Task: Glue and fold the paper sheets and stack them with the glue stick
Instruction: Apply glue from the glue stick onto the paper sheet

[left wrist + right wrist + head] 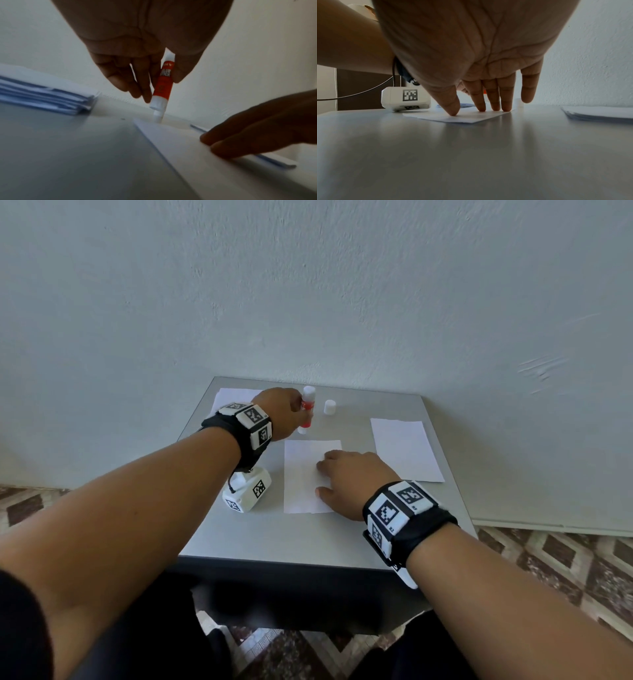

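Note:
My left hand [279,414] grips a red and white glue stick [307,409], uncapped, tip down just beyond the far edge of the middle paper sheet [301,474]. In the left wrist view the glue stick [163,83] is pinched between thumb and fingers, its white tip close to the sheet's far corner [171,135]. My right hand [346,477] presses flat on that sheet with straight fingers [481,100] and thumb holding the paper [464,117] down. The white cap [330,407] stands on the table behind the sheet.
A grey table [274,542] stands against a pale wall. A stack of sheets [406,448] lies at the right, another stack [227,398] at the back left under my left wrist. A white marker box [246,491] hangs below my left wrist.

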